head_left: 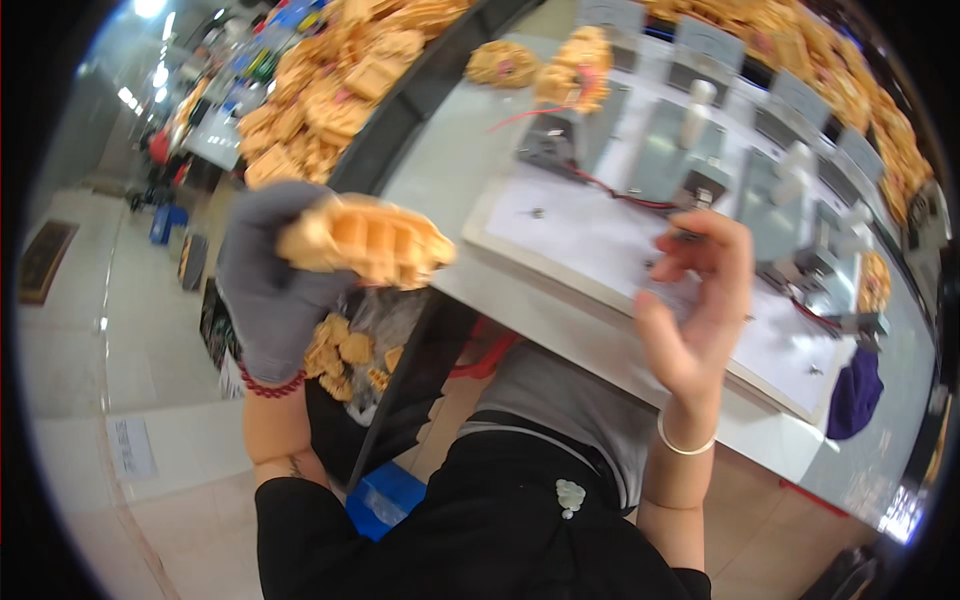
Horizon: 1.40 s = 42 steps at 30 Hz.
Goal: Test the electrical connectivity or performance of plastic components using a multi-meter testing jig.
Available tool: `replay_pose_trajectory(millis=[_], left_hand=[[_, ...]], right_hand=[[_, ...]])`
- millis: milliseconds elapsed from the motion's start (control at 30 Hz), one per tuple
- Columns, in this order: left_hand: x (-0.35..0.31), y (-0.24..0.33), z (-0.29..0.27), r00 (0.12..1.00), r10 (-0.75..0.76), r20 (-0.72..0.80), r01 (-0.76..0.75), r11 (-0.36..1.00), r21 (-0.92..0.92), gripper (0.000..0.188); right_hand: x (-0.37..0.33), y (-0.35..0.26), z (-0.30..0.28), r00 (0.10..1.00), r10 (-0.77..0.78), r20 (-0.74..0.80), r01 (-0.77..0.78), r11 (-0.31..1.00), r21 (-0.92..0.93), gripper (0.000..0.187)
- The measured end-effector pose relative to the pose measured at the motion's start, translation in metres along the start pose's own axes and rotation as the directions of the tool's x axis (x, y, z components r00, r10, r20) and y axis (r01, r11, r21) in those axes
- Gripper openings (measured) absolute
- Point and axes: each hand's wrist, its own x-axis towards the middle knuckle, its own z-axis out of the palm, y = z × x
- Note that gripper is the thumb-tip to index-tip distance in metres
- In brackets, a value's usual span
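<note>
My left hand (262, 285), in a grey glove, grips a tan moulded piece (375, 245) with ribs along its side. It is raised at the left, beside the table edge and over a dark bin. Bare, with thumb and fingers bent but apart, my right hand (700, 305) hovers over the white fixture board (590, 245). Nothing shows between its fingers. Just beyond its fingertips stands a grey metal fixture (680, 150) with a white upright handle; whether they touch is unclear. Another tan piece (575, 75) rests upright on the left-hand fixture.
Tan pieces are heaped in a dark tray (400, 125) at the upper left and along the far right. More lie in a dark bin (400, 400) below my left hand. Red wires (620, 195) run between fixtures. A purple cloth (855, 395) lies at the board's right end.
</note>
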Motion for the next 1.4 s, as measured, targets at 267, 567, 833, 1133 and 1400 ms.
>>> replay_pose_trajectory(millis=[267,567,833,1133,1400], left_hand=[[0.215,0.048,0.16,0.759,-0.006,0.651,-0.247,0.922,0.297,0.04],[0.222,0.048,0.262,0.415,-0.318,0.852,-0.45,0.743,0.496,0.046],[0.165,0.047,0.141,0.827,0.196,0.527,-0.409,0.853,0.325,0.062],[-0.119,-0.1,-0.069,0.557,-0.473,0.682,0.821,0.437,-0.368,0.044],[-0.38,-0.217,-0.05,-0.097,-0.989,0.114,0.747,0.004,0.665,0.079]], right_hand=[[0.002,-0.004,-0.009,0.997,-0.079,0.02,0.08,0.994,-0.078,0.048],[-0.001,-0.002,-0.014,0.998,-0.057,0.041,0.06,0.994,-0.094,0.05],[-0.006,-0.009,0.003,0.998,0.048,0.033,-0.053,0.981,0.184,0.061],[-0.026,-0.006,-0.084,0.911,-0.089,-0.402,-0.069,0.929,-0.363,0.045],[-0.021,-0.002,-0.086,0.951,-0.014,-0.31,-0.154,0.847,-0.509,0.043]])
